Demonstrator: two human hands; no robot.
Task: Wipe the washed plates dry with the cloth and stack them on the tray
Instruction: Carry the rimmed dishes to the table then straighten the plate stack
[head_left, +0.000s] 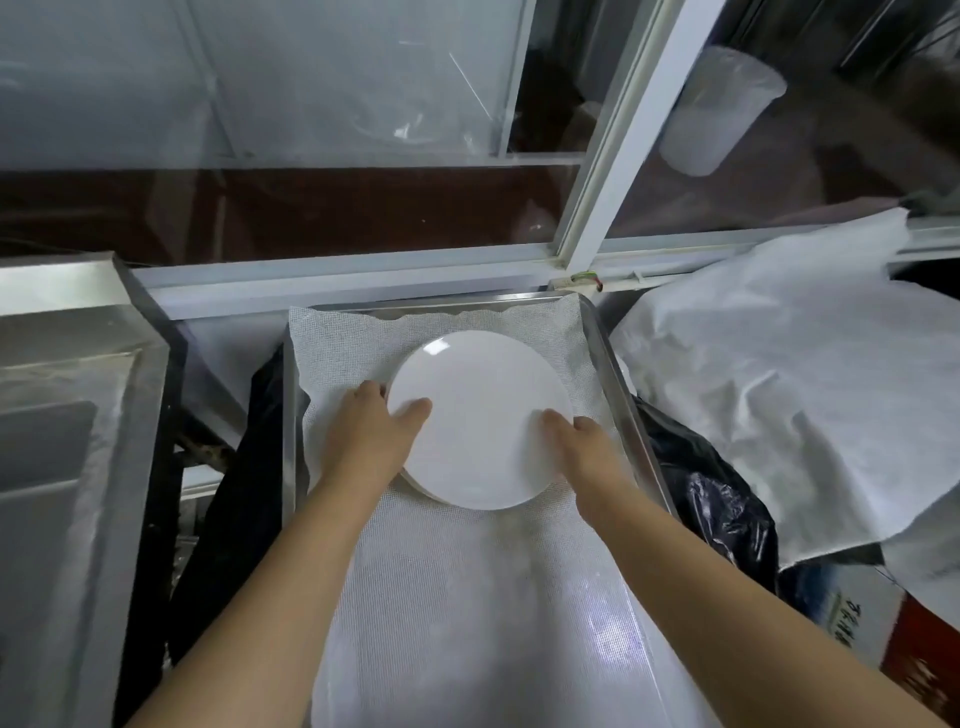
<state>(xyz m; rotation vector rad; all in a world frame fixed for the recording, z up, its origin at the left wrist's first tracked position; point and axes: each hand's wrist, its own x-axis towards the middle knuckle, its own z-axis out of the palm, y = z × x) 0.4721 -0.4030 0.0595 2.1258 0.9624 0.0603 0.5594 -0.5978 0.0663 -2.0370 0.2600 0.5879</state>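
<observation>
the white round plate (480, 415) sits on top of a short stack of plates (415, 480) whose edges peek out beneath it, at the far half of the steel tray (613, 374), which is lined with a white mesh cloth (467, 597). the left hand (371, 428) holds the plate's left edge, thumb lying on the top face and fingers going under or beside the rim; the right hand (582, 447) holds the right edge the same way, thumb on top. both grips are narrow pinches on the rim.

the plate looks glazed and smooth, probably ceramic or melamine: stiff, fairly weighty for its size, breakable if ceramic, and likely slippery if any damp remains. opposite edges are the sensible place to take hold, as now, lowering it flat so it does not clack on the plate below.

hard to tell: how many plates lie in the stack, whether the top plate already rests fully or is held just above, and where the fingers beneath the rim sit. right of the tray lie a black plastic bag (717, 509) and a crumpled white sheet (805, 374); no other wiping cloth can be identified for sure
</observation>
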